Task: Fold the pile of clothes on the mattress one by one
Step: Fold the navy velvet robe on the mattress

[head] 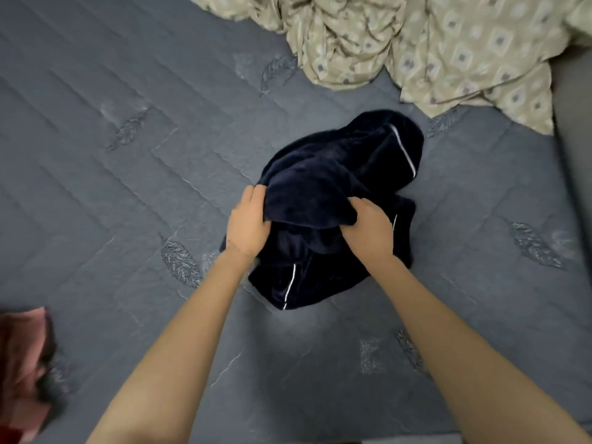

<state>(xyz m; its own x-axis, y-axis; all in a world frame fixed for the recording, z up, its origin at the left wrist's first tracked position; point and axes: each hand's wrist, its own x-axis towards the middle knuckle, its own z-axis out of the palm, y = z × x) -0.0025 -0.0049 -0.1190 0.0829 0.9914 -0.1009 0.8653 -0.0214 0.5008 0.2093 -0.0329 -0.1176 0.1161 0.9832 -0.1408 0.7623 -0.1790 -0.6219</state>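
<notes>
While the crumpled navy garment (339, 200) lay mid-mattress (112, 187), our left hand (248, 222) and right hand (368, 230) each gripped a bunched fold, so we judged it best to lift, shake flat, then find the seams.

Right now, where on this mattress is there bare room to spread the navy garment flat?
The widest bare patch of quilted mattress lies left of the navy garment, between the patterned beige sheet and the pink cloth. A smaller patch lies right of the garment, below the sheet. Upper right is crowded by the sheet.
</notes>
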